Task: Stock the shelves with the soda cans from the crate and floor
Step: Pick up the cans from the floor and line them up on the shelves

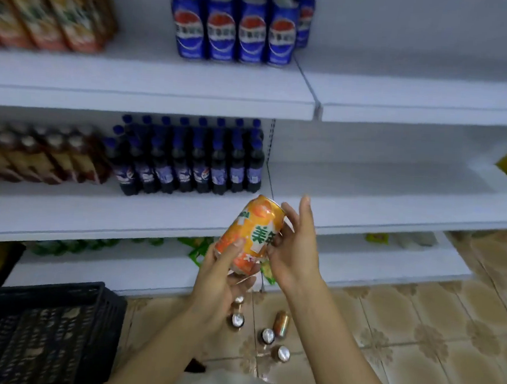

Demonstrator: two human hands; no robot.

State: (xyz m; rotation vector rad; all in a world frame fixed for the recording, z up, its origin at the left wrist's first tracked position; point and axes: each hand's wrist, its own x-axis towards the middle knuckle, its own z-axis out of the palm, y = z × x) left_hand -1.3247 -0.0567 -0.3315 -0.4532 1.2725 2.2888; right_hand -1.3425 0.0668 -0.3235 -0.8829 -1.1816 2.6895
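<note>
Between my two hands, in front of the white middle shelf (pixel 394 206), I hold a tilted orange aluminium soda can (pixel 251 236) with green lettering, its top leaning up toward the shelf's front edge. My left hand (pixel 226 276) grips it from below, thumb laid across the label and fingers curled under its base. My right hand (pixel 295 247) touches the can's right side with the fingertips, the fingers mostly straight and pointing up, not wrapped round it.

Below my wrists, on the beige patterned tile floor (pixel 445 337), several more small soda cans (pixel 267 336) lie scattered, some standing, one copper-coloured one on its side, near the base of the bottom shelf. At the lower left corner stands a black plastic lattice crate (pixel 45 327); what it holds is too blurred to tell.

On the middle shelf's left half stand dark cola bottles with blue caps (pixel 188 164) in tight rows, with brown-labelled drink bottles (pixel 41 155) beside them at the left edge. On the white top shelf (pixel 164 79) a row of blue cola cans (pixel 235 27) stands near the shelf joint, and orange-labelled packs (pixel 49 13) sit at the left.
</note>
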